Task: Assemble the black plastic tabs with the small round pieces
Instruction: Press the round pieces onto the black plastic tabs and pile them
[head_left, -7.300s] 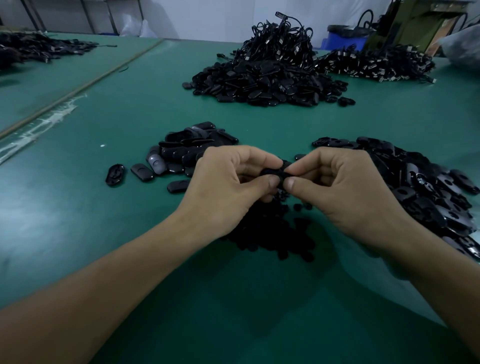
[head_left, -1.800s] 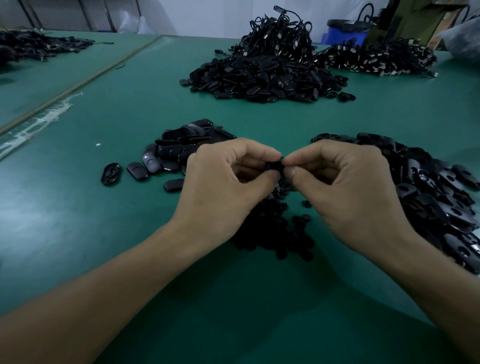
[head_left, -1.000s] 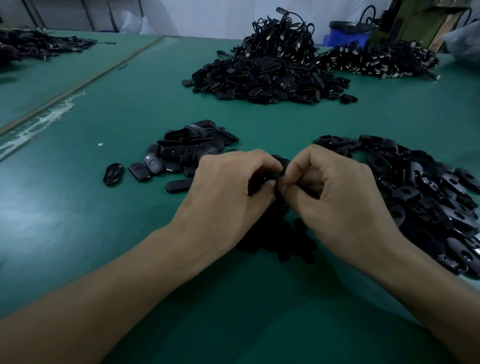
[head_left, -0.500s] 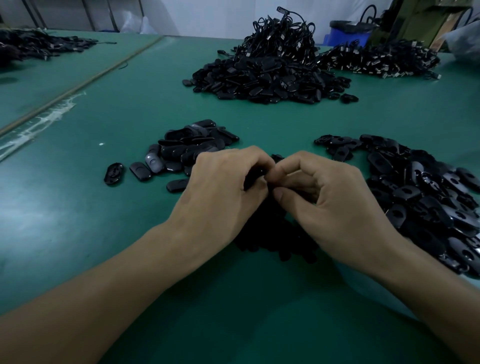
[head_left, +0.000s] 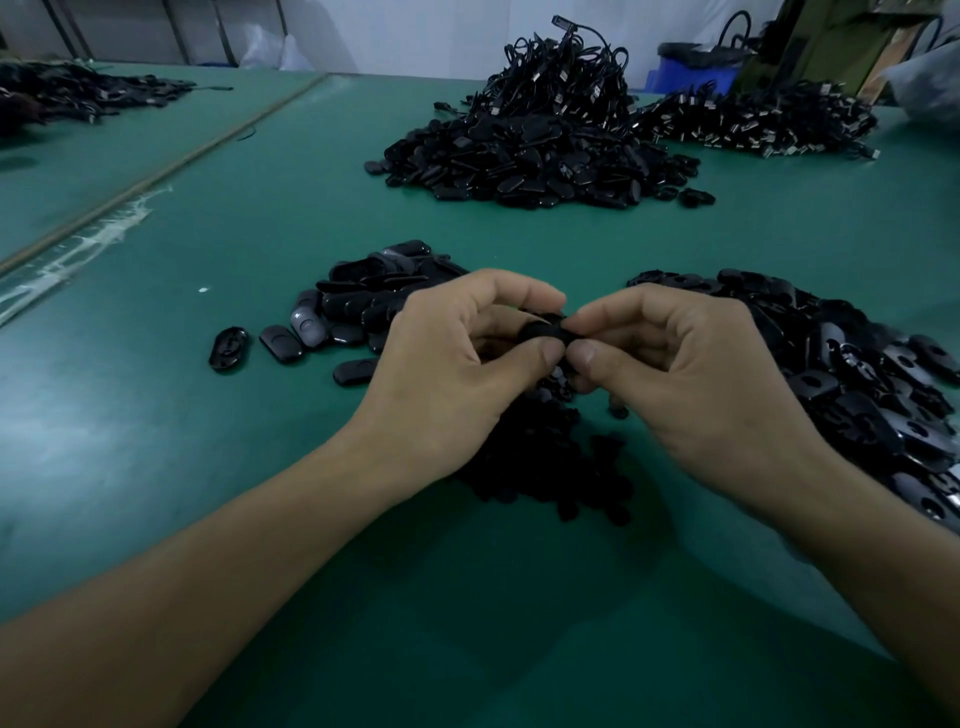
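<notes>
Above the green table, my left hand (head_left: 457, 374) and my right hand (head_left: 691, 379) meet fingertip to fingertip. Between them sits a black plastic tab (head_left: 543, 330), pinched by thumb and fingers of both hands; most of it is hidden. Whether a small round piece is in it cannot be seen. Under my hands lies a heap of small round pieces (head_left: 550, 467). A pile of black tabs with holes (head_left: 857, 379) spreads to the right. A smaller pile of smooth oval tabs (head_left: 363, 306) lies to the left, behind my left hand.
A big mound of black tabs topped with cables (head_left: 535, 150) stands at the far middle. More cabled connectors (head_left: 758, 122) lie far right, near a blue bin (head_left: 691, 67). Another dark heap (head_left: 78, 93) sits far left. A seam (head_left: 156, 176) crosses the green table.
My hands dipped down to the heap of round pieces a second ago and have now lifted again, with the tab held between the fingertips.
</notes>
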